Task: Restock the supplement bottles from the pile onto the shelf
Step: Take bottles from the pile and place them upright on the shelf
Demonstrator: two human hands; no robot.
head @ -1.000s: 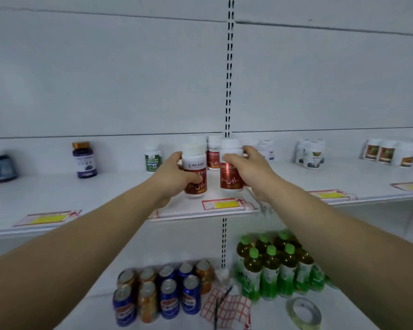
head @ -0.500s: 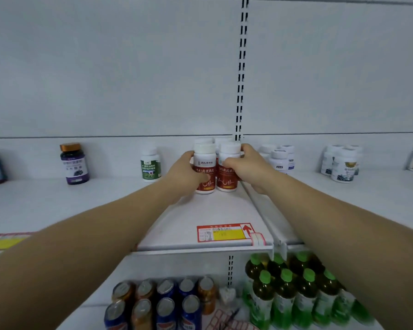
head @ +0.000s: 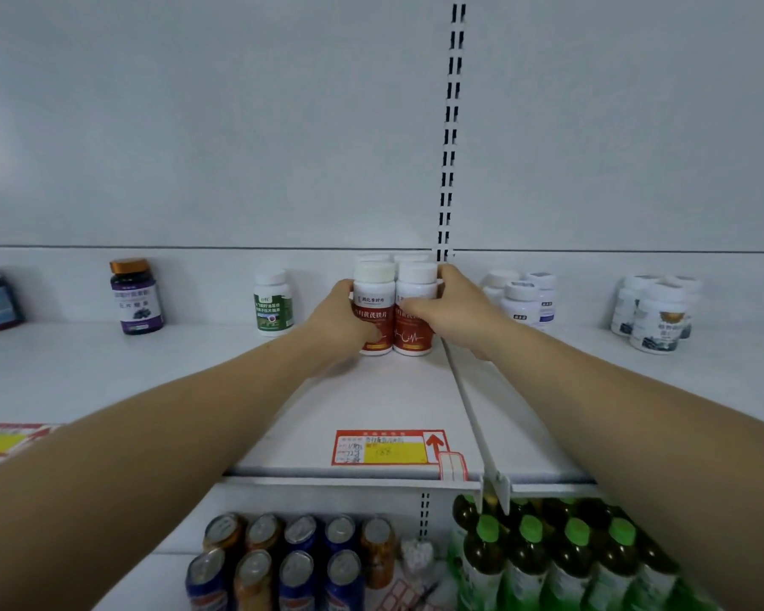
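Two red-labelled bottles, the left bottle [head: 373, 317] and the right bottle [head: 415, 317], are now set side by side deep on the shelf [head: 371, 399], pushed back from the front edge where they were carried a second ago. The left one is gripped by the left hand [head: 342, 319], fingers curled round its side; the right one is clasped likewise by the right hand [head: 453, 313]. Behind them two more white caps [head: 391, 258] can be made out, seemingly the same product. Release is judged the next step.
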